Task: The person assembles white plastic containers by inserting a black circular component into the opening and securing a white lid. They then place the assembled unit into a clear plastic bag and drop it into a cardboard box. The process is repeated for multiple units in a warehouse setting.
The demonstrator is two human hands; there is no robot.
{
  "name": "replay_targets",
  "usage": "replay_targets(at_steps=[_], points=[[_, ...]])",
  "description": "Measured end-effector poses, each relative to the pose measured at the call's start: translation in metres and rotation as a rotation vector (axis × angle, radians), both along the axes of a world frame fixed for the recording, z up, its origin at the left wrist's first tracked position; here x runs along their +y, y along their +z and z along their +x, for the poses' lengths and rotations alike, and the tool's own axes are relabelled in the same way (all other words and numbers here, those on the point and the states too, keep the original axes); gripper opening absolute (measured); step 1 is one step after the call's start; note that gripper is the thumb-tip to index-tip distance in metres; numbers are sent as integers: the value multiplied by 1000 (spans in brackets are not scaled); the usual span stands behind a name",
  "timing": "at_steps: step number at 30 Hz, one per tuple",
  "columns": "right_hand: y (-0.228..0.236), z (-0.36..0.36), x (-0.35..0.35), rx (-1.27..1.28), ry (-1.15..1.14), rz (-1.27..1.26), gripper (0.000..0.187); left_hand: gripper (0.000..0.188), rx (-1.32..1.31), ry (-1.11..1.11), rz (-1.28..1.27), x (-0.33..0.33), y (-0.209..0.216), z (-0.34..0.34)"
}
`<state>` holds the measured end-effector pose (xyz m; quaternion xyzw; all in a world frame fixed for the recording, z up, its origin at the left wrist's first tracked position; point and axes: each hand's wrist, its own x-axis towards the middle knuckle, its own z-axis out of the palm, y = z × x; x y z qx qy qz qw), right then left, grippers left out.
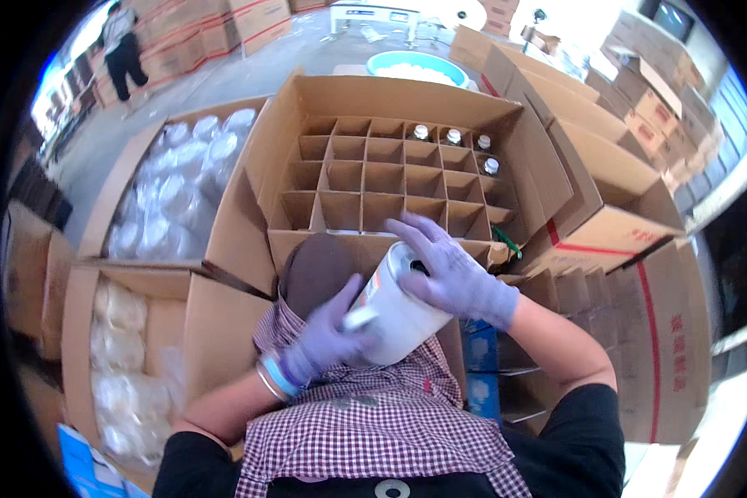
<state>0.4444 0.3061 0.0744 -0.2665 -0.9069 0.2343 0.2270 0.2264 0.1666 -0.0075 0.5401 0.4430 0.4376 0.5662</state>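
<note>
White cylinder (411,319), tilted, its side apparently orange-marked.

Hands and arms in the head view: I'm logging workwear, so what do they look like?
The left hand and right hand wear light purple gloves. Behind the left glove sit a light blue band and a thin, pale bangle; none shows on the right. The forearms are bare below short black sleeves.
</note>
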Motion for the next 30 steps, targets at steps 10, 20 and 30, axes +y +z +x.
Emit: replay_targets(at_steps=[10,20,30], points=[[-71,27,34,131,-80,-674,43,131,376,-80,118,-23,-2,67],[-43,3,25,201,-276,-1298,58,99,416,241,72,-7,19,46],[-22,10,0,-71,114,-440,90,99,248,133,-158,13,3,12]])
